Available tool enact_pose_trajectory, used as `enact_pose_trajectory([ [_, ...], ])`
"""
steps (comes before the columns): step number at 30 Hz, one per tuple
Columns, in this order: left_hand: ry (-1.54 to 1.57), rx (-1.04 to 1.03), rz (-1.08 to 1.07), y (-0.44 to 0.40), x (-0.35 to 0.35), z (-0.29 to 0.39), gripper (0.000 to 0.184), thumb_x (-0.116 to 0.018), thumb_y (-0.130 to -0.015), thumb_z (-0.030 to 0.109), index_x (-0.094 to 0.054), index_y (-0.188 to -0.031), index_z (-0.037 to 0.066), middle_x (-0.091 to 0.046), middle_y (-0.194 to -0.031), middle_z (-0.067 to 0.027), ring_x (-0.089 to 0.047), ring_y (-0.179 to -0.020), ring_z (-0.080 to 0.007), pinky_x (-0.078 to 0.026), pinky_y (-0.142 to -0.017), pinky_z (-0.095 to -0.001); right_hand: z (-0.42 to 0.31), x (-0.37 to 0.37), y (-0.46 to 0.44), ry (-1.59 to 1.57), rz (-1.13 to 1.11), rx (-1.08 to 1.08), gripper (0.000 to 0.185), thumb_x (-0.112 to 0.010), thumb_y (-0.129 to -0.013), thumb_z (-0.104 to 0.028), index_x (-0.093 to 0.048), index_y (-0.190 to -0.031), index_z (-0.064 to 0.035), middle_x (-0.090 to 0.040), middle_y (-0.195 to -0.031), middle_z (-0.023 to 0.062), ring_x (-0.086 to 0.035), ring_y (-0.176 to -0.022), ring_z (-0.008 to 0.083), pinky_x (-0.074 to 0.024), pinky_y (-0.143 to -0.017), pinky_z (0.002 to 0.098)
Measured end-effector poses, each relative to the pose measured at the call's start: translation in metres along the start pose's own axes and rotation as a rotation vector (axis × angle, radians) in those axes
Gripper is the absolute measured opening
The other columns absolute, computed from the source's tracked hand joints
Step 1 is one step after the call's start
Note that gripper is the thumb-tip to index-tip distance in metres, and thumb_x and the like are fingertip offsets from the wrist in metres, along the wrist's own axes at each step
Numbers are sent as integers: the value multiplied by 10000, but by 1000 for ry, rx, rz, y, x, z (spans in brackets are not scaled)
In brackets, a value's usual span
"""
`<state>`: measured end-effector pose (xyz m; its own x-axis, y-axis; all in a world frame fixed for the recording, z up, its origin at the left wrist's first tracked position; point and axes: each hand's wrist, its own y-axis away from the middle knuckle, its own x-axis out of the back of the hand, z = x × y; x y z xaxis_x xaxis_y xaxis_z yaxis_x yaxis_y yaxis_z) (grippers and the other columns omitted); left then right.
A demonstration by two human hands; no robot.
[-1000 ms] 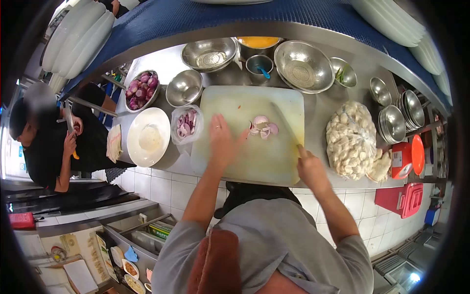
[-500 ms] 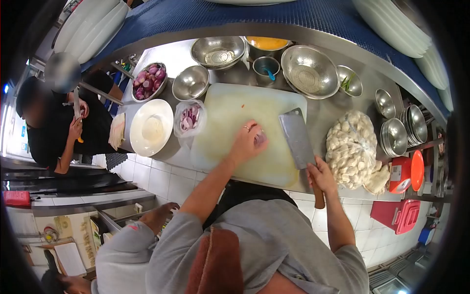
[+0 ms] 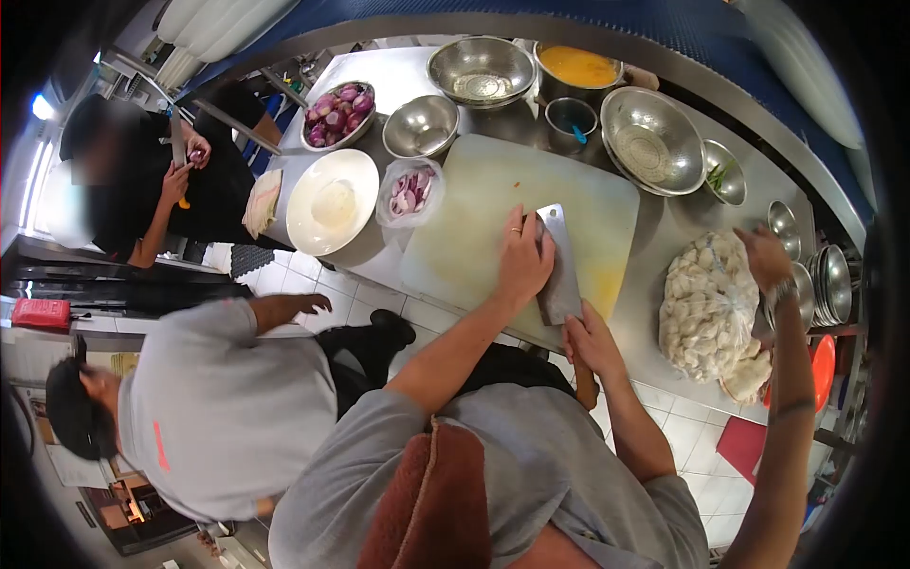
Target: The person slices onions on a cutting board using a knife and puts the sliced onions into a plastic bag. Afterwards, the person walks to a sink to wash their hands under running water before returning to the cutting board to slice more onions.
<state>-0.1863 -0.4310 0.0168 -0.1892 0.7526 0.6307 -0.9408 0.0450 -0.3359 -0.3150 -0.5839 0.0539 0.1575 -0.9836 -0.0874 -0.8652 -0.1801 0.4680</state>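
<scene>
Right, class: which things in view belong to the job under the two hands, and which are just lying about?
Apparently in the job:
- cleaver, gripped by the right hand, left hand over its blade
- cutting board
- sliced onion
- red onions

Apparently lying about:
- white plate
- orange liquid
- folded cloth
- bagged pale cloves, another person's hand beside them

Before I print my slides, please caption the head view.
Right hand grips a cleaver, left hand at its blade, over a cutting board.

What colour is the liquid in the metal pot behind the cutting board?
Orange-yellow liquid, seen in the head view.
</scene>
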Motion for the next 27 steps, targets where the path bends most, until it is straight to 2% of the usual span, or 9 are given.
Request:
enact_pose_trajectory([
  [8, 255, 50, 252, -10, 21, -21, 334, -533, -934, 52, -582, -1240, -74, -500, -1360, -295, -493, -1246, -450, -408, -1059, -471, -14, -41, -23, -17, -91, 73, 148, -461, -1042, -175, -411, -1053, -37, -508, -655, 40, -491, -483, 123, -447, -444, 287],
  [10, 125, -73, 320, -32, 53, -41, 299, -547, -940, 59, -640, -1208, -35, -552, -1313, -250, -602, -1104, -354, -515, -897, -378, -37, -62, -39, 49, -145, 123, 142, -465, -1036, -164, -407, -994, -41, -509, -643, 38, -487, -481, 120, -441, -440, 289],
  [12, 29, -157, 408, -58, 89, -54, 252, -560, -933, 62, -663, -1141, -36, -590, -1236, -228, -638, -993, -324, -523, -829, -388, -62, -93, -58, 45, -140, 155, 147, -471, -1034, -165, -410, -977, -45, -510, -645, 36, -488, -482, 117, -437, -437, 289],
  [16, 96, -45, 394, -99, 132, -99, 202, -582, -924, 70, -674, -1076, -28, -642, -1106, -212, -648, -898, -325, -523, -766, -420, -78, -135, -98, 3, -134, 202, 145, -502, -1020, -177, -450, -975, -49, -505, -647, 29, -492, -483, 112, -427, -430, 288],
  [19, -32, 41, 85, -116, 140, -149, 208, -565, -949, 160, -687, -1007, 3, -682, -931, -183, -653, -876, -364, -514, -743, -437, -95, -125, -82, 38, 0, 57, 140, -517, -1015, -193, -501, -1043, -56, -516, -651, 13, -507, -500, 109, -433, -440, 284],
  [20, -18, 36, 76, -120, 139, -157, 208, -565, -949, 160, -687, -1007, 3, -682, -931, -183, -653, -876, -364, -514, -743, -437, -84, -113, -82, 154, 99, 94, 139, -530, -1011, -182, -512, -1080, -63, -523, -657, 10, -506, -501, 99, -421, -427, 291],
  [22, 60, -343, 172, -123, 135, -172, 170, -551, -936, 106, -679, -894, 1, -681, -879, -189, -635, -872, -356, -494, -774, -416, -64, -81, -74, 458, 279, 251, 170, -568, -990, -151, -546, -1127, -52, -552, -666, 40, -521, -503, 124, -422, -433, 316],
  [25, 374, -26, 59, -127, 182, -143, 219, -527, -974, 162, -686, -950, 12, -695, -828, -177, -660, -748, -368, -509, -682, -418, -81, -67, -55, 989, 544, 463, 244, -664, -900, -103, -614, -1129, -34, -583, -702, 173, -629, -604, 317, -512, -585, 421],
  [27, 514, 137, -11, -140, 194, -149, 233, -522, -986, 181, -686, -961, 17, -690, -792, -179, -655, -702, -385, -509, -653, -427, -75, -58, -64, 1163, 623, 461, 299, -686, -887, -119, -618, -1172, -56, -602, -746, 166, -634, -631, 340, -518, -593, 434],
])
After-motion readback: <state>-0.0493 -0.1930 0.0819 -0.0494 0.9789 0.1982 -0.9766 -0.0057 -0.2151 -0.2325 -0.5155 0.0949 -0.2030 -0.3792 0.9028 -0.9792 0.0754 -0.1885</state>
